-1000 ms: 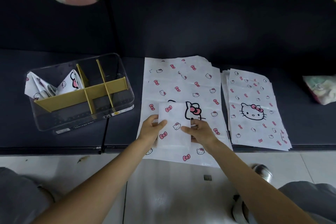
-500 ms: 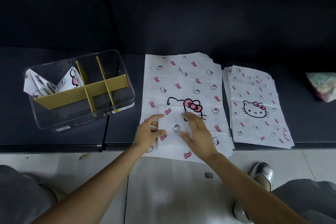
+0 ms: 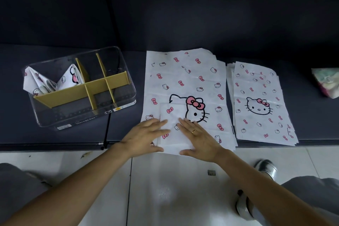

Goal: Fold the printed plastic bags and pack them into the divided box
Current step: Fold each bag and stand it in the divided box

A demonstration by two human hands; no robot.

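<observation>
A folded white bag with pink bows (image 3: 173,115) lies on the near end of a stack of flat printed bags (image 3: 185,82). My left hand (image 3: 145,136) presses flat on its left side. My right hand (image 3: 199,138), fingers straight, presses on its right side. A clear divided box (image 3: 126,95) with yellow dividers stands to the left. Folded bags (image 3: 44,82) stand in its far left compartment.
A second stack of smaller printed bags (image 3: 260,102) lies to the right on the dark bench (image 3: 311,115). A pale bundle (image 3: 327,82) sits at the far right edge. The bench's front edge runs just under my hands; white floor tiles and a shoe (image 3: 266,169) lie below.
Both hands went from pinching the folded bag at its sides to lying flat on top of it. The view shifted slightly downward.
</observation>
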